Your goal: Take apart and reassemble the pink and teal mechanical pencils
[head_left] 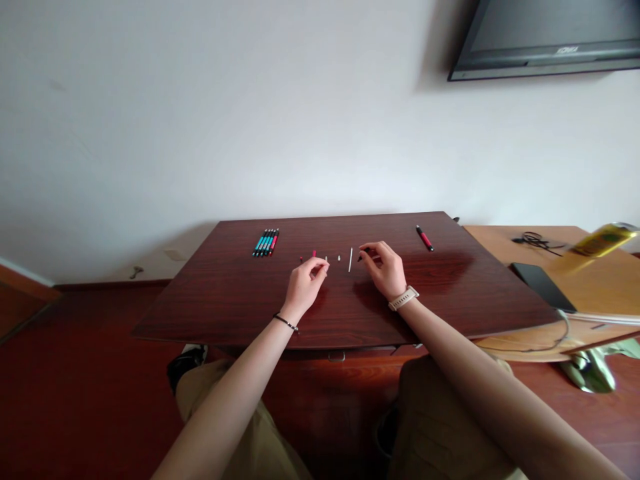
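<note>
My left hand is over the middle of the table, thumb and fingertips pinched together. Whether anything sits in that pinch is too small to tell; a small pale piece shows right at its fingertips. My right hand pinches a small black pen part above the tabletop. Between the hands lie a thin white pen refill and a small whitish pen tip. Just beyond my left hand are a red pen part and a tiny red piece.
A row of several teal, black and red pens lies at the back left of the dark wooden table. One red and black pen lies back right. A lighter side desk holds a black flat device, a cable and a yellow bottle.
</note>
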`<state>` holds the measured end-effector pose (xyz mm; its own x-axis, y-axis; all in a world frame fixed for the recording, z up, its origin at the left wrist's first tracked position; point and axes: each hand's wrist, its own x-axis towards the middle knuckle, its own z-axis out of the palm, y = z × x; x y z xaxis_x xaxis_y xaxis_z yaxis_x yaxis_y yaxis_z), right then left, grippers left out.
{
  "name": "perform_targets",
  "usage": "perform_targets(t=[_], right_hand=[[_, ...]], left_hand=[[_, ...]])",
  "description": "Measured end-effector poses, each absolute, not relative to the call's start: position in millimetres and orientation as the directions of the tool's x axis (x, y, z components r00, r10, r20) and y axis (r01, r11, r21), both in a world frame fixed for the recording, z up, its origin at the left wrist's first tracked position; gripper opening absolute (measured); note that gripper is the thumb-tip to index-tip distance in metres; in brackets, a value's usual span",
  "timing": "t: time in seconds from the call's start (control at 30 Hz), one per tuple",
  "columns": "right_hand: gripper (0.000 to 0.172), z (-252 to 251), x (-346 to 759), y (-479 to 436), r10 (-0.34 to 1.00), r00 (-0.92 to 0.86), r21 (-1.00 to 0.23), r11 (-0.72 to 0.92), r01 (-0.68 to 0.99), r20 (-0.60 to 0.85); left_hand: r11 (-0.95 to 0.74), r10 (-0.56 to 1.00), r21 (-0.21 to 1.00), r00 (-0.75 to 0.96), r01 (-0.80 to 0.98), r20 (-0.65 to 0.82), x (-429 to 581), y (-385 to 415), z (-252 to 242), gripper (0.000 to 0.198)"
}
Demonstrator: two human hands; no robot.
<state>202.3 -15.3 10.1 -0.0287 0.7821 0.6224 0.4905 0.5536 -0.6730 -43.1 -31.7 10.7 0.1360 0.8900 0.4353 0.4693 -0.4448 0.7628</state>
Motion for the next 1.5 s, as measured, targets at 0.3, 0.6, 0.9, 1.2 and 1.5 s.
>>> perform_targets(t=[0.3, 0.6, 0.9, 1.2, 1.5], right_hand=[[0.026, 12.2, 201.6, -18.6, 0.815, -0.05, -0.687, 0.518, 0.509, 0.577], [0.023, 12.9, 201.1, -22.1, 0.815, -0.06, -0.673, 0.516, 0.53, 0.577], [0.026, 12.0, 209.1, -20.7, 0.832, -0.039, -0.708, 0.495, 0.503, 0.554], [0.044, 10.0, 223.0, -13.0, 0.868, 0.064, -0.828, 0.446, 0.339, 0.493], [0.023, 11.7, 261.3, -8.2, 0.894, -0.009, -0.801, 0.405, 0.442, 0.447]], left_hand=[[-0.377, 0.856, 0.724, -0.081, 0.577, 0.51, -86.6, 1.3, 8.4, 0.017], [-0.488, 0.804, 0.479, 0.161, 0.73, 0.573, -105.3, 28.7, 9.2, 0.034], [-0.6, 0.752, 0.333, 0.369, 0.728, 0.546, -62.4, 2.0, 21.7, 0.025], [-0.646, 0.736, 0.208, 0.527, 0.734, 0.426, 11.2, -9.8, 9.9, 0.018], [-0.686, 0.721, 0.254, 0.589, 0.682, 0.366, 7.8, -23.1, 5.9, 0.029]])
